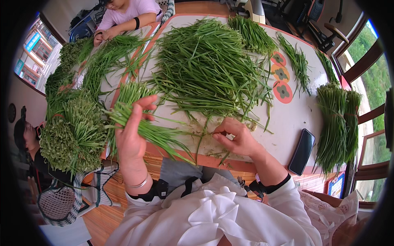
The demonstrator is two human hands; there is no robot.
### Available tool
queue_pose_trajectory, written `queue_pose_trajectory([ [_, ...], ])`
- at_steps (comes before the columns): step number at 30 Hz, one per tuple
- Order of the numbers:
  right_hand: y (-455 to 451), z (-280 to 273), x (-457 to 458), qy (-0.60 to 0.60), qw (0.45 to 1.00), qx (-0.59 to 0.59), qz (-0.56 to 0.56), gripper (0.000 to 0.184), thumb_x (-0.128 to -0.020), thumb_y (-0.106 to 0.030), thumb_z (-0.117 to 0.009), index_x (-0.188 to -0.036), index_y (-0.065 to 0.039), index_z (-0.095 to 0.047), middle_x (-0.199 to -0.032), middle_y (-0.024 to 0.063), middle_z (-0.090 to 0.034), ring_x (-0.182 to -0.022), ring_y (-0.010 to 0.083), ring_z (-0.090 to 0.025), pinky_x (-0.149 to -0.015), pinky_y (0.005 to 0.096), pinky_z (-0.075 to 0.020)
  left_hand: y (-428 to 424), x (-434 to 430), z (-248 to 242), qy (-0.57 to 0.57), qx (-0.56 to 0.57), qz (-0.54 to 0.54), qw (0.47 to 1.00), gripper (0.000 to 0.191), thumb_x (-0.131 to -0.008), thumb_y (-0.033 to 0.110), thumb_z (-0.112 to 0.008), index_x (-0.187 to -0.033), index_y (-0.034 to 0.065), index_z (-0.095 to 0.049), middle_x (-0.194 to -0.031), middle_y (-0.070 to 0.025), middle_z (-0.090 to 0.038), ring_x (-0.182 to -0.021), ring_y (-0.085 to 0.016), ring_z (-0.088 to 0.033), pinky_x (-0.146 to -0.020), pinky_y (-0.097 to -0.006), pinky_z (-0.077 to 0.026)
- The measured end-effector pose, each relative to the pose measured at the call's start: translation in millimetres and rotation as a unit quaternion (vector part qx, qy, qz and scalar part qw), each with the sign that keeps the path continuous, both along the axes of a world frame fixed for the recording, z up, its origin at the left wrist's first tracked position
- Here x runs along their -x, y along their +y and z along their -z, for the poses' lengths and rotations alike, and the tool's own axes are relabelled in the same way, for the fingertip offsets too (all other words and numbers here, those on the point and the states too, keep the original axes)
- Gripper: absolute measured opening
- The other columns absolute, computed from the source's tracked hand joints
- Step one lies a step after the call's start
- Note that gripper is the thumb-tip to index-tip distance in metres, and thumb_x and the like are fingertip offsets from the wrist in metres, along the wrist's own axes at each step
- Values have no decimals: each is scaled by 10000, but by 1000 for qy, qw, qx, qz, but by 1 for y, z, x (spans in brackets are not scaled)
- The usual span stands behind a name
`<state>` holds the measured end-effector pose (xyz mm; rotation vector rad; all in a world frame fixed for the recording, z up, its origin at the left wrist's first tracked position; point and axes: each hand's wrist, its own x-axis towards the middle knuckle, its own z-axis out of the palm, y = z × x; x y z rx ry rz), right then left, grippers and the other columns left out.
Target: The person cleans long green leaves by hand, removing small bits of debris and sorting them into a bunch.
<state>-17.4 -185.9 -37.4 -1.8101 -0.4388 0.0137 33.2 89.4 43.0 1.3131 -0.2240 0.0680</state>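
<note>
My left hand [132, 135] holds a bunch of long flat green leaves, probably garlic chives [160, 135], its cut ends pointing left and its tips hanging right over the table's near edge. My right hand [234, 136] is above the near part of the table, thumb and forefinger pinched together near a thin strand; whether it grips the strand is unclear. Beyond both hands lies a large loose heap of the same greens [206, 64]. Another bunch [134, 92] rests just behind my left hand. Small trimmings [212, 150] are scattered between my hands.
A smartphone [301, 152] lies at the right near edge, beside upright-looking bundles [332, 126]. Tied bundles [74, 132] are stacked at left. Smaller bunches [254, 35] lie at the back right. Across the left table, a person [126, 18] handles greens; other people are at left and lower right.
</note>
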Motion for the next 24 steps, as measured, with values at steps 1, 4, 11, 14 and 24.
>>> queue_pose_trajectory([
  [1,3,3,-2,-97,992,85,7,159,-829,-106,-699,-974,-47,-672,-808,59,-589,-766,230,-559,-709,347,-449,5,2,-8,-34,-47,-80,995,285,-990,198,-529,-1101,-27,-664,-956,-109,-696,-742,-128,-597,-676,-259,-477],
  [4,15,4,-3,-226,951,211,2,226,-777,-94,-696,-1001,-86,-671,-820,48,-563,-810,242,-556,-748,365,-441,13,14,-6,-36,-101,-48,993,242,-978,129,-527,-1063,-39,-679,-789,-56,-662,-640,-90,-537,-637,-258,-466],
  [11,25,17,-7,-266,908,325,-1,193,-771,-108,-662,-965,-112,-662,-863,41,-569,-859,228,-561,-750,351,-424,-19,24,23,32,-272,63,960,139,-889,124,-682,-940,-1,-715,-714,12,-643,-640,-29,-500,-555,-232,-408],
  [14,11,12,-8,-245,928,277,32,162,-775,-87,-663,-936,-98,-650,-863,45,-570,-857,240,-562,-749,351,-423,-21,20,38,62,-303,78,948,174,-876,152,-696,-927,-15,-702,-709,-17,-643,-634,-74,-526,-580,-263,-433],
  [24,11,11,-4,-242,919,311,25,156,-763,-143,-692,-881,-66,-626,-866,64,-561,-883,254,-546,-776,373,-410,-61,26,81,-56,-476,130,868,233,-768,122,-738,-944,-15,-669,-914,-174,-617,-840,-359,-600,-765,-389,-488],
])
